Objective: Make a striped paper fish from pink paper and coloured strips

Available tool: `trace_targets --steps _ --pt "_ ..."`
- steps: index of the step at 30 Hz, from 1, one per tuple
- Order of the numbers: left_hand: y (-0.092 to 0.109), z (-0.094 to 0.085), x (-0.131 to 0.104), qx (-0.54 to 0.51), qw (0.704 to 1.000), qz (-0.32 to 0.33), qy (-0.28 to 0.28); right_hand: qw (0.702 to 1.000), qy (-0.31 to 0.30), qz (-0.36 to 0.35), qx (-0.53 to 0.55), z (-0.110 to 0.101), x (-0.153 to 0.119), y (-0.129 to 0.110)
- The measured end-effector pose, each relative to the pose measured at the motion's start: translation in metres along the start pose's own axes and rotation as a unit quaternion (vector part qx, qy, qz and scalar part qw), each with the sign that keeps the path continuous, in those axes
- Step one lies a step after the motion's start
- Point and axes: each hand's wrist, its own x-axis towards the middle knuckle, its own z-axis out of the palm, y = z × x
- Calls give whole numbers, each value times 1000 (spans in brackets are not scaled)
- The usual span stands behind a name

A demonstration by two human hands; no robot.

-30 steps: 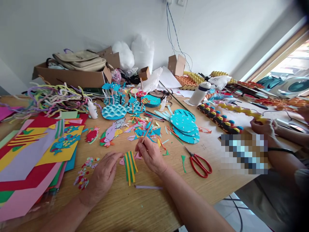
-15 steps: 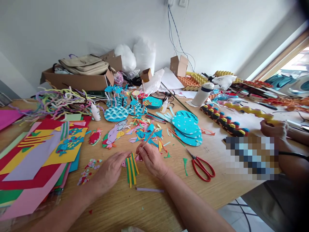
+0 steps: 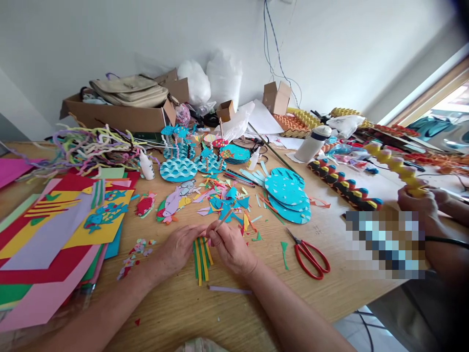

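Observation:
My right hand (image 3: 230,247) is closed around a thin wooden stick (image 3: 224,220) that slants up past its fingers. My left hand (image 3: 178,250) stretches its fingers towards the right one, and the fingertips of both meet. Under them, green and yellow paper strips (image 3: 202,261) lie side by side on the wooden table (image 3: 176,313). What sits beneath the left fingertips is hidden. A lilac paper strip (image 3: 230,290) is just in front. Red-handled scissors (image 3: 311,259) lie to the right with their blades pointing away from me.
Left are stacked coloured papers (image 3: 69,234) and paper dots (image 3: 137,254). Cut scraps (image 3: 227,200), turquoise discs (image 3: 287,193), fish models (image 3: 210,156) and a glue bottle (image 3: 146,165) stand beyond. At right, another person's hand (image 3: 417,203) holds a yellow wavy strip (image 3: 395,168).
My left fingers have moved closer against my right hand, covering the pink bit beside the strips. The stick stays in my right hand. The other person's yellow strip is raised higher.

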Motion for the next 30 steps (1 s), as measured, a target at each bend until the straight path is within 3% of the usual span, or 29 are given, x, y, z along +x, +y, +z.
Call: trace_targets --steps 10,16,26,30 --pt "2 3 -2 11 1000 5 7 998 -58 -20 -15 -4 -2 -6" --pt "1 2 -2 3 1000 5 7 1000 -15 -9 14 -9 -2 -6" --pt "-2 4 -3 -8 1000 -12 6 997 -72 -28 7 -10 -1 -7" --pt "0 2 -2 -19 1000 -24 -2 999 -36 -21 21 -12 -2 -6"
